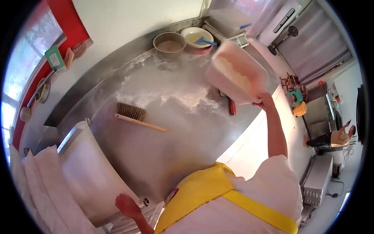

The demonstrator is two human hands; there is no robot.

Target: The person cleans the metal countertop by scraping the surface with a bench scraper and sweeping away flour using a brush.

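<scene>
My right hand [266,101] is closed on the near corner of a white plastic tub [223,76], which is tilted and holds pale flour [235,74]. The tub is raised over the right side of a metal worktop [144,156]. My left hand [127,205] is low on the left beside a large white curved panel [91,163]. Its fingers are loosely bent with nothing seen in them; whether it touches the panel is unclear. A bench brush [131,112] with a wooden handle lies on the worktop. A red-handled tool [232,107] lies partly hidden beneath the tub.
White flour [194,99] is scattered over the worktop. At the back stand a round metal pan [169,42], a white bowl [193,36] with a blue spatula [204,41], and a scale [242,40]. A person [337,138] stands far right, near a metal appliance [319,175].
</scene>
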